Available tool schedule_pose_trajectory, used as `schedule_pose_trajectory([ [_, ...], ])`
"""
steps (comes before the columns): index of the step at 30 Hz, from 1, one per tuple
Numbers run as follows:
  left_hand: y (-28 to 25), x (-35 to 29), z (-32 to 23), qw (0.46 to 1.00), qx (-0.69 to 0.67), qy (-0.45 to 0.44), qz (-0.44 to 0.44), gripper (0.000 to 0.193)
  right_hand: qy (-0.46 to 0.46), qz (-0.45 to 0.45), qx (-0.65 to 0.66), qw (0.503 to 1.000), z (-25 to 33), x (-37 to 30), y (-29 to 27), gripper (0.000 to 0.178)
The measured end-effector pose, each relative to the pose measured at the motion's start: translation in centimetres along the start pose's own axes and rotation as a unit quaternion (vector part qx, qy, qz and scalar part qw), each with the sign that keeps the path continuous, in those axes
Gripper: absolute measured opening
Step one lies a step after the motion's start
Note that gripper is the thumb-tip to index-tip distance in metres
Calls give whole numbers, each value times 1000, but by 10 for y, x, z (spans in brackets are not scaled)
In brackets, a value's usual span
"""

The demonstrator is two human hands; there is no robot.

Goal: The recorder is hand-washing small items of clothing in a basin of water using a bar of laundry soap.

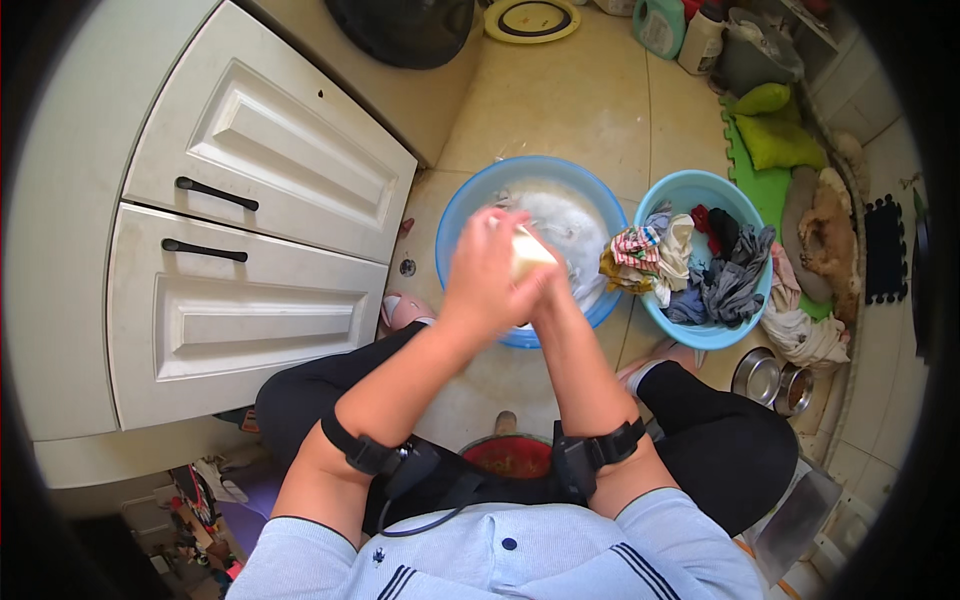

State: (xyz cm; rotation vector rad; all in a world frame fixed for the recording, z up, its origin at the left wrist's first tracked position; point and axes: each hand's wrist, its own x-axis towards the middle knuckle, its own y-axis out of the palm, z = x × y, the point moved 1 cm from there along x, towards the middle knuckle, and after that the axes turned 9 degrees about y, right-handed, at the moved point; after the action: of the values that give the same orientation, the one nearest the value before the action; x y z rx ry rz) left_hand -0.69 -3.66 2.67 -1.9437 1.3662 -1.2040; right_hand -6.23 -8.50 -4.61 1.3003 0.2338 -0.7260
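Observation:
Over the blue basin (pixel 447 235) of sudsy water (pixel 575 225), my two hands meet around a cream-coloured block that looks like a bar of soap (pixel 530 252). My left hand (pixel 483 268) is curled along its left side, the fingers smeared by motion. Against the block's lower right side presses my right hand (pixel 545 283); most of its fingers are hidden behind the block and the left hand. White foam fills much of the basin, and pale cloth seems to lie in it. The hands are above the water, toward the basin's near side.
To the right, a light-blue basin (pixel 697 338) holds a heap of clothes (pixel 735 270), some hanging over its left rim. Two metal bowls (pixel 757 376) stand near it. White cabinets (pixel 250 300) line the left. A red-topped stool (pixel 508 456) is below me. Bottles (pixel 702 42) stand far right.

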Motion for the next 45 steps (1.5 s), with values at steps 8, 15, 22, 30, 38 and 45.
schedule_pose_trajectory([
  [8,6,6,41,981,-81,-177,9,56,5,4,15,1000,6,-5,7,32],
  [15,-34,-3,30,808,-490,-327,6,57,-76,-118,-115,984,25,2,-9,48],
  [22,-29,-5,19,766,-551,-303,132,52,-92,-97,-220,966,26,-3,-9,49],
  [30,-49,-2,30,715,-619,-318,63,49,-72,61,-342,935,34,-6,-22,25],
  [38,-72,4,36,656,-676,-332,-45,53,-52,73,-405,910,28,-4,-32,25],
  [45,-66,-5,63,625,-695,-340,-98,48,-53,73,-346,934,30,2,-41,25],
])
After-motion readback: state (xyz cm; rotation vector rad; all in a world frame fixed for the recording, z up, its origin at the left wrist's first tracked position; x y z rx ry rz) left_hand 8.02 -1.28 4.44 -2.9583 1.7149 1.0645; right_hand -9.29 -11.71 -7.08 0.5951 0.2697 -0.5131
